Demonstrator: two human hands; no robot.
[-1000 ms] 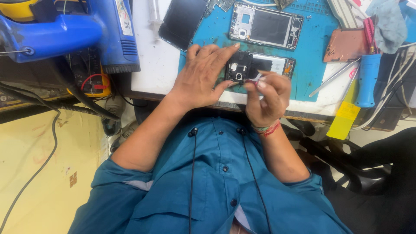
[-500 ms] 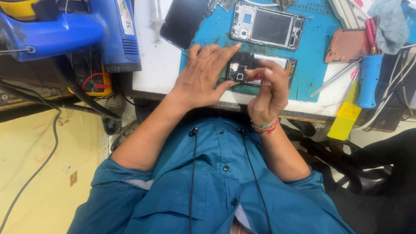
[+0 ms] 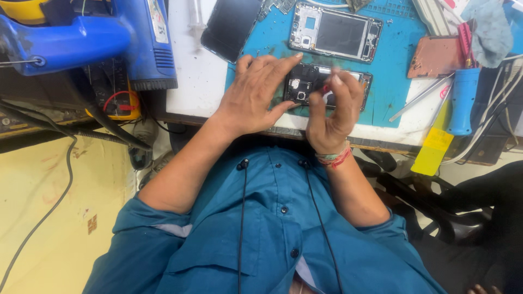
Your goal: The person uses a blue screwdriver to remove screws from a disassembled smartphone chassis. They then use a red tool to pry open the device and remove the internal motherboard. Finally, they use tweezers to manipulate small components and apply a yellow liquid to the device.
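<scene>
Pressed flat, the left hand (image 3: 256, 95) lay palm down on the blue work mat (image 3: 392, 60), its fingers spread and extended so that the fingertips (image 3: 294, 57) reached the left end of an opened smartphone (image 3: 310, 84); it closed around nothing and only steadied the phone's edge. Beside it the right hand (image 3: 332, 111) hovered over the middle of the same phone with its fingers curled and pinched together above the exposed black internals; whether something small sat between those fingertips could not be told, since the fingers hid the spot and only a hint of red showed beneath them. A red thread band (image 3: 335, 159) circled that wrist. The opened smartphone lay lengthwise on the mat near the front edge of the white workbench (image 3: 188, 81), its camera module visible at the left end. Just beyond it on the mat rested a second phone frame (image 3: 335, 32), metal-rimmed with a dark centre, and to the left of that a black display panel (image 3: 231, 27) lay tilted across the mat's edge. To the right were a reddish-brown back cover (image 3: 436, 57), metal tweezers (image 3: 419, 98) and a blue-handled screwdriver (image 3: 463, 100). A large blue hot-air gun (image 3: 92, 41) lay off the bench's left side, well apart from both hands. The person wore a teal shirt (image 3: 272, 234).
</scene>
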